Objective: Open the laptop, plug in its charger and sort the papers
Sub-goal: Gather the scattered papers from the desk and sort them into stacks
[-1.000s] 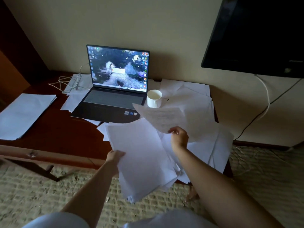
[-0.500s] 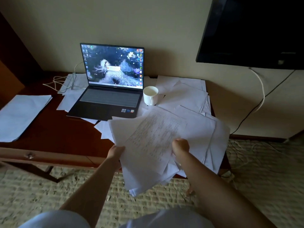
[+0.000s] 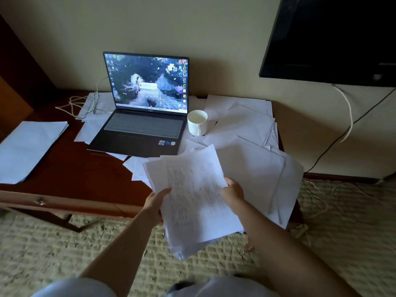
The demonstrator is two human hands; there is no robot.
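A dark wooden desk (image 3: 70,174) is seen against the wall, with one wall-mounted screen (image 3: 334,37) above its right end. One open laptop (image 3: 141,112) is lit at the back of the desk, and a white cable (image 3: 85,103) runs to its left side; whether it is plugged in cannot be told. One neat pile of papers (image 3: 30,148) lies on the desk's left end, one loose spread of papers (image 3: 252,146) covers the right end, too overlapped to count. One held stack of sheets (image 3: 192,196) is gripped at its left edge by the left hand (image 3: 157,202) and at its right edge by the right hand (image 3: 232,191), both closed on it. One white mug (image 3: 197,122) stands just beside the laptop. The stack should probably be squared edge to edge before being set down, kept clear of the mug.
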